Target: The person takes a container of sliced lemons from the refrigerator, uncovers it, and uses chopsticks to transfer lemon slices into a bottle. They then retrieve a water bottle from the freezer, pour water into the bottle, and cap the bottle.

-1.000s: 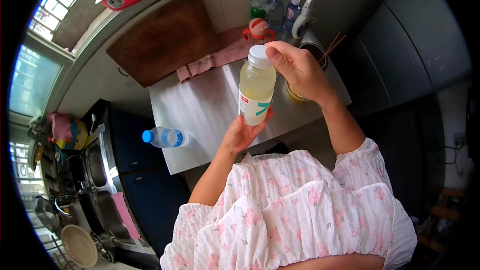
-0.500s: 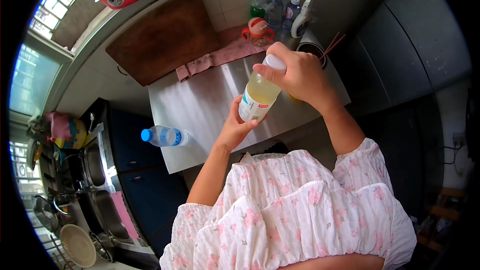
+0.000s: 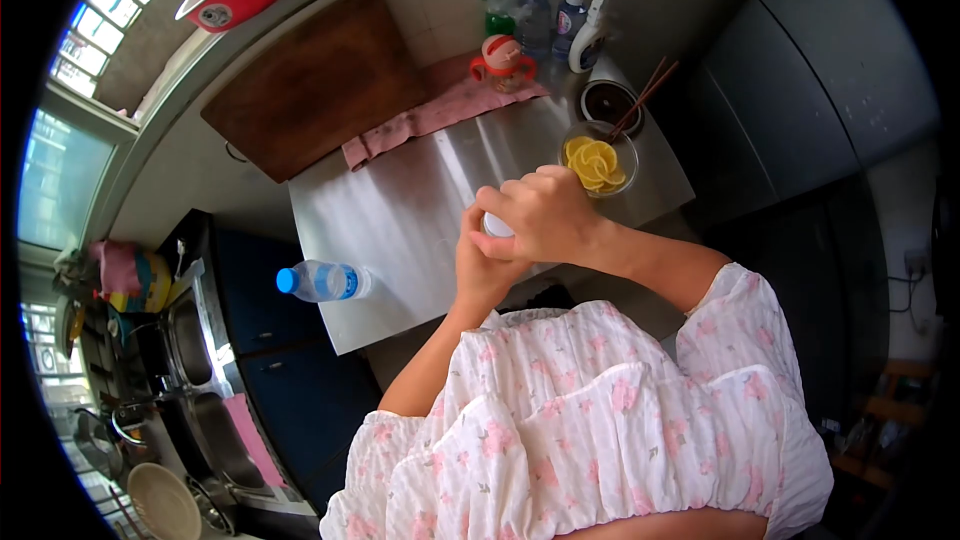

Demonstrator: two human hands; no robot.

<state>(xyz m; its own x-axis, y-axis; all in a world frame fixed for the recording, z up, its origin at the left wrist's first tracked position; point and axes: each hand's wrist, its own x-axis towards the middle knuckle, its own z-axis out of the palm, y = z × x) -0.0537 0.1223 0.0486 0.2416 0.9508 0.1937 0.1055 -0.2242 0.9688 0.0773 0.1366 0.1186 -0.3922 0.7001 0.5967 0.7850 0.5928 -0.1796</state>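
Close to my body, both hands are wrapped round a bottle with a white cap point(image 3: 497, 224). Most of the bottle is hidden behind my fingers. My left hand point(image 3: 484, 265) grips its body. From above, my right hand point(image 3: 552, 215) is closed over the top, its thumb beside the cap. Just beyond my right hand, a clear bowl point(image 3: 634, 168) holds yellow lemon slices point(image 3: 594, 161). To the left, a clear plastic water bottle point(image 3: 324, 281) with a blue cap stands on the metal table point(image 3: 420, 200).
A wooden cutting board point(image 3: 315, 80) leans at the back by a pink cloth point(image 3: 430, 128). Behind stand a red-handled sippy cup point(image 3: 503, 65), a spray bottle point(image 3: 590, 35) and a dark round pot point(image 3: 608, 100) with chopsticks point(image 3: 650, 90). The sink point(image 3: 222, 435) is at left.
The white-capped bottle has come down and nearer my body, turning so its cap faces me. My right hand moved down with it, and the bowl of lemon slices has come into view.
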